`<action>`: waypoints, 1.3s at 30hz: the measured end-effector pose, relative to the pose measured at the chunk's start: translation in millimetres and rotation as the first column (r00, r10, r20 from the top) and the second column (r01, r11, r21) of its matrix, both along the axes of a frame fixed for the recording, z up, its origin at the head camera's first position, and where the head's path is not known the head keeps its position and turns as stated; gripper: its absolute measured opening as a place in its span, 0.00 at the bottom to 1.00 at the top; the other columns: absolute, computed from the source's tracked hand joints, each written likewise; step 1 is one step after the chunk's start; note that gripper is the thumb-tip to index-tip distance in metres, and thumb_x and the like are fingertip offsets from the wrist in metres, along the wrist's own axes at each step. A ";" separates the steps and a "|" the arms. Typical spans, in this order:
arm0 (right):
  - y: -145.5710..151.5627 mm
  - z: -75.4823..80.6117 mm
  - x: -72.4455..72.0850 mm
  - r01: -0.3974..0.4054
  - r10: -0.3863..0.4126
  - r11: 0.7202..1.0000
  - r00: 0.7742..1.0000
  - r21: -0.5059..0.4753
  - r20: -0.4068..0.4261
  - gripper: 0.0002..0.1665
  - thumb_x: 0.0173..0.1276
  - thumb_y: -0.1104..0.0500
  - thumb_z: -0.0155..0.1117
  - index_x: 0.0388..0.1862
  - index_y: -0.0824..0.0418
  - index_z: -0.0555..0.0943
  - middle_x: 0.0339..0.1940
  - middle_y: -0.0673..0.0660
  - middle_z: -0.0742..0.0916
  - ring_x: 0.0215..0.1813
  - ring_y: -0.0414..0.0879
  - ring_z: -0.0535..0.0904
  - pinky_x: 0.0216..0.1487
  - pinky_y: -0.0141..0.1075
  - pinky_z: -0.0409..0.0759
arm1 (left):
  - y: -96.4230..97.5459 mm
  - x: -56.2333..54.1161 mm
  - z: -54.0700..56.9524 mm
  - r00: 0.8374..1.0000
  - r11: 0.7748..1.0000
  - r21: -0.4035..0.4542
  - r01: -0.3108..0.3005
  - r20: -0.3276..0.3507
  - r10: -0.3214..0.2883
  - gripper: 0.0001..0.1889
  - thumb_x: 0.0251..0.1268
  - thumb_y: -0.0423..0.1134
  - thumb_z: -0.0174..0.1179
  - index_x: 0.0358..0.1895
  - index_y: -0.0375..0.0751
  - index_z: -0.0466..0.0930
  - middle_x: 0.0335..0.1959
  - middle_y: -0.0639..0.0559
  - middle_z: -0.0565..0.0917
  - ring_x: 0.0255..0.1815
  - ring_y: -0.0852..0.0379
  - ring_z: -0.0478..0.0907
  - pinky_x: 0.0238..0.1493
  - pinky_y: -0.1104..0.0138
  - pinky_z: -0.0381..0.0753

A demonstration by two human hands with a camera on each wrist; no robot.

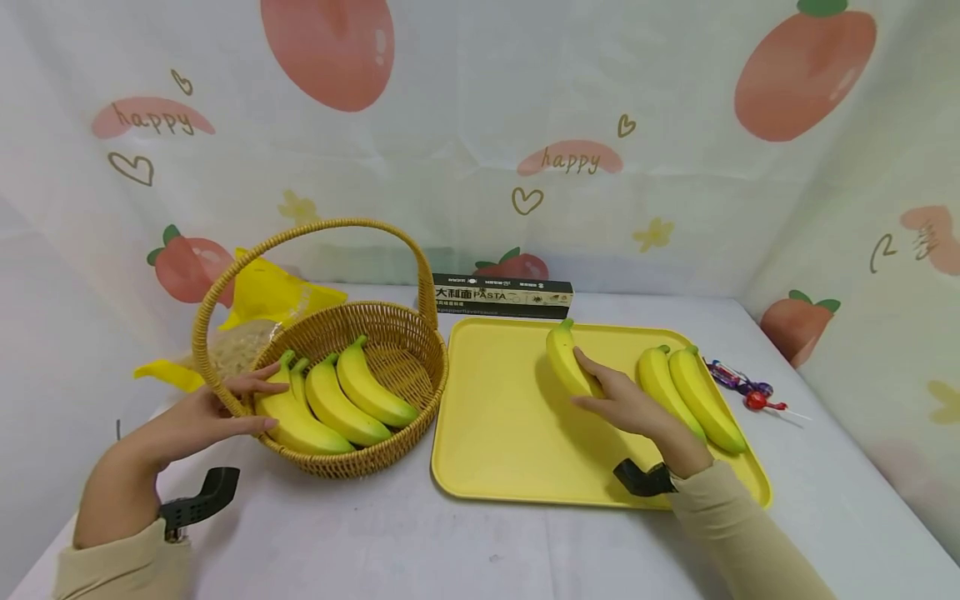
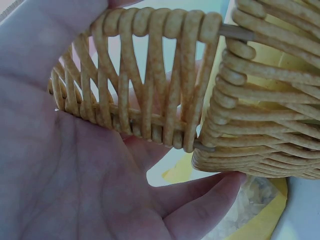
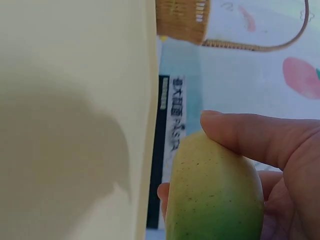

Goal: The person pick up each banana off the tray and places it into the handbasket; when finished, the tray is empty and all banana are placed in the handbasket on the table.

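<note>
My right hand (image 1: 624, 402) grips a yellow banana (image 1: 567, 360) above the yellow tray (image 1: 495, 450). In the right wrist view, thumb and fingers clasp the sides of this banana (image 3: 215, 190), its greenish end toward the camera. Two other bananas (image 1: 678, 392) lie side by side at the tray's right. My left hand (image 1: 202, 421) holds the wicker basket (image 1: 352, 467) at the left foot of its arched handle. The woven handle (image 2: 145, 75) crosses the palm in the left wrist view, fingers partly hidden behind it. Inside the basket lie several bananas (image 1: 348, 404), stems pointing away.
A black pasta box (image 1: 502, 297) lies behind the tray, near the patterned cloth backdrop. Behind the basket's left side is a yellow bag (image 1: 273, 292) with a see-through part. Wrapped candies (image 1: 738, 379) and a red lollipop (image 1: 757, 401) lie right of the tray.
</note>
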State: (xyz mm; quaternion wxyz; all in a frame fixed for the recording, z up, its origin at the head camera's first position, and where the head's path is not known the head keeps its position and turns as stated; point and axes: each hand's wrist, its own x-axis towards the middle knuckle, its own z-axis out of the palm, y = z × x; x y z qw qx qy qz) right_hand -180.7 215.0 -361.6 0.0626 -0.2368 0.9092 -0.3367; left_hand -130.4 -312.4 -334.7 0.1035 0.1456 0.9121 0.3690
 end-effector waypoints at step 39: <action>-126.6 51.1 12.3 -0.396 0.403 0.912 0.913 0.111 -0.059 0.40 0.65 0.60 0.62 0.71 0.68 0.56 0.65 0.62 0.74 0.42 0.43 0.70 0.48 0.34 0.68 | 2.2 3.2 0.8 1.000 0.999 0.044 -0.002 0.002 0.002 0.23 0.62 0.42 0.60 0.61 0.45 0.72 0.73 0.39 0.55 0.71 0.30 0.48 0.46 0.85 0.63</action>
